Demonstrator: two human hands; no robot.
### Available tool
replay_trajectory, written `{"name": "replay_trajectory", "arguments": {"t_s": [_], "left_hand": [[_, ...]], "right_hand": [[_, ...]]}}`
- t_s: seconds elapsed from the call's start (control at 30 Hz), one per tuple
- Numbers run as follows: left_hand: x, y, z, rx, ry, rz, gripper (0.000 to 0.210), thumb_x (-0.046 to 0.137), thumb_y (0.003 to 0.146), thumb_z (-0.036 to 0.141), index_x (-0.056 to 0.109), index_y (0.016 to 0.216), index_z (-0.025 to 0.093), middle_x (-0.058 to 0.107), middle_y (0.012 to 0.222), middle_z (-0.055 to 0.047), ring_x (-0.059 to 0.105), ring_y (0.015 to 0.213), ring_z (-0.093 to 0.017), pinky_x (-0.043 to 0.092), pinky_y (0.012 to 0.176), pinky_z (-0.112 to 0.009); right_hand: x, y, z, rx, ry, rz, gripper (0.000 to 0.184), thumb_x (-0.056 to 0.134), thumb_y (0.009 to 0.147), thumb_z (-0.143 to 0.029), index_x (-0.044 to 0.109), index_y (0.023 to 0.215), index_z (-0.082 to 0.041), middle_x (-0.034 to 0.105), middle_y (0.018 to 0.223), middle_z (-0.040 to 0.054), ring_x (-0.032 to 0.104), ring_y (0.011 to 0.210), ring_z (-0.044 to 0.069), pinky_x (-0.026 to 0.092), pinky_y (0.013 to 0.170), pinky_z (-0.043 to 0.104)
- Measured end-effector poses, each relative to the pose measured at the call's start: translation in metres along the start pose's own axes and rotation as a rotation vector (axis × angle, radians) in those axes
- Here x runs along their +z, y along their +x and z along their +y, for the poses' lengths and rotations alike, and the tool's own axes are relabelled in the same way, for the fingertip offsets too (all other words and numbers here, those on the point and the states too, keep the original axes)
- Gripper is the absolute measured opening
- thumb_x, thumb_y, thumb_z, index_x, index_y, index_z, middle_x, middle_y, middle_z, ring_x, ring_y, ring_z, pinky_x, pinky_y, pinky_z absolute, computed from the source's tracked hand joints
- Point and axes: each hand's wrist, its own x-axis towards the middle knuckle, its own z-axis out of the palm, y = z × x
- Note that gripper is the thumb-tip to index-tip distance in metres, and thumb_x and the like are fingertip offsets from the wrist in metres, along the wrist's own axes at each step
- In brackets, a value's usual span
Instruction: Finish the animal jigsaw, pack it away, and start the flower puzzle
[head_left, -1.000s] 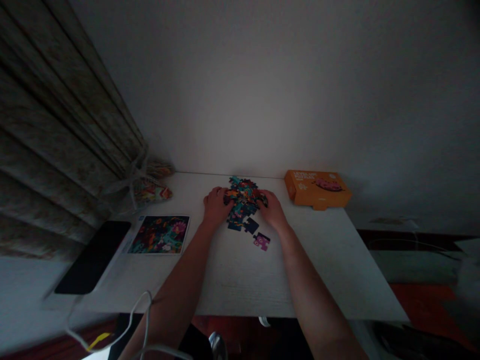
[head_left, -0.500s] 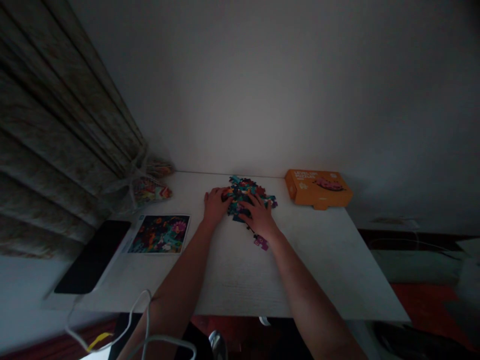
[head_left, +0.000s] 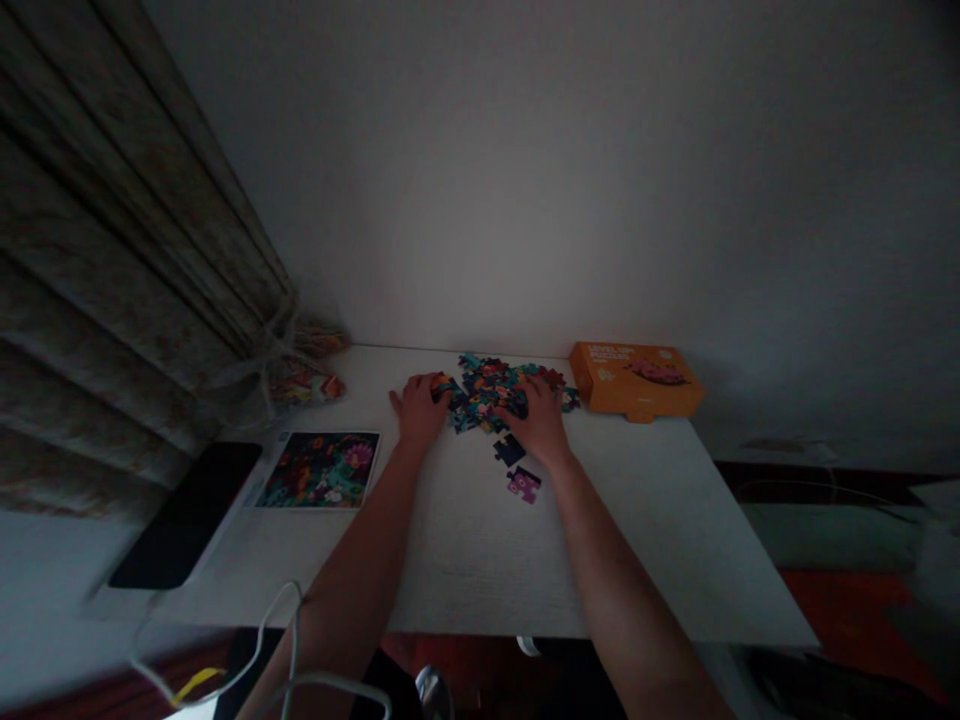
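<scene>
Left hand (head_left: pixel 420 410) curls at the left edge of the puzzle pile (head_left: pixel 486 385), midway along the white table (head_left: pixel 480 570) near its back; whether it pinches anything, I cannot tell. Right hand (head_left: pixel 543 418) spreads loosely over the pile's right side, where a hard sweep could shove cardboard against the orange box (head_left: pixel 641 380).

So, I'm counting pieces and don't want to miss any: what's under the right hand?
Puzzle pieces show around the right hand. Whatever lies beneath its palm is covered, so I can't tell how many.
</scene>
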Motion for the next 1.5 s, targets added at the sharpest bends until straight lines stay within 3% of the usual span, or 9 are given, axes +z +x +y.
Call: {"name": "replay_trajectory", "arguments": {"t_s": [0.2,0.4,0.47,0.6,0.67,0.93,1.13,1.33,1.5], "left_hand": [[-0.004,-0.001,0.003,0.003,0.034,0.013,0.042,0.052,0.099,0.033,0.059,0.139,0.028,0.058,0.144,-0.014,0.053,0.137,-0.031,0.025,0.123,-0.063],[-0.002,-0.004,0.006,-0.03,0.11,0.003,0.044,0.049,0.1,0.038,0.06,0.141,0.025,0.053,0.152,-0.016,0.047,0.144,-0.034,0.021,0.124,-0.067],[0.004,-0.007,0.01,0.078,0.121,-0.012,0.048,0.048,0.102,0.041,0.055,0.146,0.027,0.044,0.161,-0.013,0.039,0.15,-0.033,0.019,0.125,-0.065],[0.018,-0.015,0.019,0.452,0.148,-0.203,0.048,0.043,0.105,0.041,0.05,0.152,0.035,0.042,0.165,-0.005,0.032,0.155,-0.029,0.008,0.127,-0.064],[0.021,-0.018,0.02,0.49,0.168,-0.248,0.047,0.043,0.105,0.041,0.05,0.151,0.038,0.043,0.164,-0.003,0.033,0.154,-0.031,0.005,0.125,-0.068],[0.005,-0.016,0.015,0.299,0.196,-0.171,0.04,0.045,0.104,0.037,0.062,0.14,0.031,0.059,0.151,-0.008,0.04,0.15,-0.033,0.004,0.123,-0.073],[-0.001,-0.015,0.013,0.234,0.187,-0.101,0.029,0.052,0.099,0.03,0.071,0.12,0.024,0.069,0.134,-0.013,0.054,0.136,-0.034,0.01,0.124,-0.07],[0.002,-0.008,0.006,0.113,0.134,0.053,0.034,0.054,0.099,0.034,0.068,0.129,0.024,0.057,0.15,-0.015,0.052,0.139,-0.034,0.02,0.123,-0.068],[0.008,-0.004,-0.003,0.077,0.119,0.03,0.039,0.056,0.099,0.04,0.067,0.132,0.023,0.058,0.148,-0.017,0.051,0.139,-0.036,0.021,0.122,-0.068]], "right_hand": [[0.006,-0.015,-0.027,-0.189,-0.065,-0.312,0.062,0.07,0.09,-0.059,0.055,0.147,-0.039,0.038,0.166,0.0064,0.025,0.156,0.036,0.006,0.122,0.073],[-0.008,-0.006,0.002,-0.02,-0.021,-0.239,0.031,0.074,0.09,-0.039,0.073,0.119,-0.03,0.048,0.159,0.0088,0.042,0.148,0.034,0.021,0.12,0.071],[-0.015,-0.003,0.01,-0.015,0.032,-0.232,0.018,0.074,0.088,-0.035,0.077,0.104,-0.028,0.055,0.153,0.0084,0.051,0.142,0.032,0.031,0.12,0.061],[-0.024,-0.002,0.015,-0.025,0.158,-0.244,0.01,0.072,0.088,-0.034,0.078,0.091,-0.025,0.074,0.124,0.0082,0.068,0.117,0.028,0.05,0.103,0.042],[-0.025,-0.001,0.014,-0.024,0.178,-0.257,0.01,0.072,0.088,-0.032,0.078,0.09,-0.024,0.078,0.107,0.007,0.072,0.102,0.026,0.052,0.094,0.038],[-0.011,0.0,0.01,-0.053,0.082,-0.114,0.015,0.073,0.089,-0.032,0.072,0.079,-0.021,0.072,0.093,0.0081,0.067,0.097,0.025,0.049,0.089,0.038],[0.001,-0.002,-0.001,-0.043,0.16,0.033,0.014,0.07,0.092,-0.034,0.073,0.094,-0.021,0.071,0.113,0.0117,0.064,0.112,0.027,0.049,0.099,0.041],[0.015,0.008,-0.024,-0.08,0.121,-0.035,0.022,0.064,0.095,-0.03,0.071,0.114,-0.021,0.07,0.118,0.0109,0.062,0.119,0.027,0.047,0.105,0.043],[0.029,0.031,-0.042,0.022,-0.128,-0.097,0.041,0.068,0.093,-0.035,0.065,0.131,-0.02,0.065,0.134,0.0168,0.054,0.129,0.036,0.043,0.106,0.054]]}}
